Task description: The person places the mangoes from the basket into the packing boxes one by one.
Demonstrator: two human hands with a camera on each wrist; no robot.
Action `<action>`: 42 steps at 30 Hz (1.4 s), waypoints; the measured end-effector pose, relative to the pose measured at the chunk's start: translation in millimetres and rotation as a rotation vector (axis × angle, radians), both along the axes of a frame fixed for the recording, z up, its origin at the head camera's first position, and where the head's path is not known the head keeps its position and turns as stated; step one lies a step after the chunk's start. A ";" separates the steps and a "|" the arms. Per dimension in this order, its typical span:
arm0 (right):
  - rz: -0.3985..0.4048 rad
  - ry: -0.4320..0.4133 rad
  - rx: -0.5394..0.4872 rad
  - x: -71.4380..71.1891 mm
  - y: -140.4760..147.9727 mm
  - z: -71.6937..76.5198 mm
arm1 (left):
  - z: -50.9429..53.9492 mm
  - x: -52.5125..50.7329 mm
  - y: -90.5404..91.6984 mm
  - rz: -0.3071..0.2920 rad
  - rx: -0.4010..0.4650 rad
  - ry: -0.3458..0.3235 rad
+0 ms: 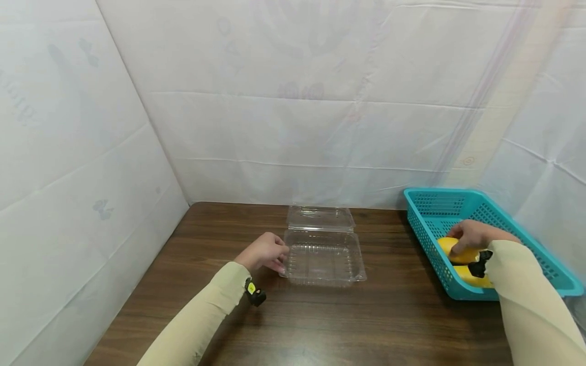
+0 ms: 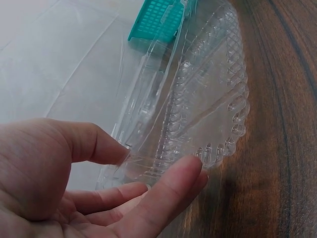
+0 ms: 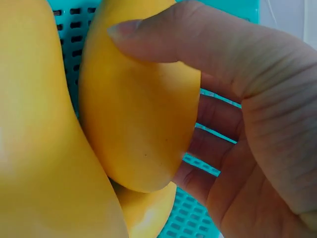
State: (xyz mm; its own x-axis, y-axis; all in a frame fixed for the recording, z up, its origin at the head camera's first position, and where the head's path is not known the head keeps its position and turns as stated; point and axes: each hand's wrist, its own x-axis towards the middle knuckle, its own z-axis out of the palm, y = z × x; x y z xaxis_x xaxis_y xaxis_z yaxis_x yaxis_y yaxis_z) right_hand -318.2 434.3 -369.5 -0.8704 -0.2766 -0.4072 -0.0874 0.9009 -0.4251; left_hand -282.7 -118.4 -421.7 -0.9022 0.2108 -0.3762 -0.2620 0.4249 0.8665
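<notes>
A clear plastic clamshell box (image 1: 320, 262) lies on the table with its lid (image 1: 320, 218) folded back toward the wall. My left hand (image 1: 265, 250) holds the box at its left edge; in the left wrist view the thumb (image 2: 101, 146) and fingers lie on either side of that rim. Inside the turquoise basket (image 1: 428, 244), my right hand (image 1: 476, 235) grips a yellow mango (image 3: 143, 109), thumb on top and fingers curled beneath. Another mango (image 3: 44, 124) sits beside it, and part of a further yellow one (image 3: 148, 213) shows below.
The dark wooden table (image 1: 311, 325) meets white sheeting (image 1: 274, 132) at the back, with more sheeting at left and right. The basket stands at the table's right side, its walls rising around the mangoes. A small black camera is strapped to each wrist.
</notes>
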 end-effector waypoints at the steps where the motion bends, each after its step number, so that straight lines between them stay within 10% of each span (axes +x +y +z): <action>1: 0.003 0.009 0.002 0.5 0.8 0.7 | 0.2 0.1 0.0 0.001 0.000 -0.002; 42: 0.029 0.305 0.008 11.4 2.2 22.4 | -6.1 1.0 0.9 0.002 -0.007 0.060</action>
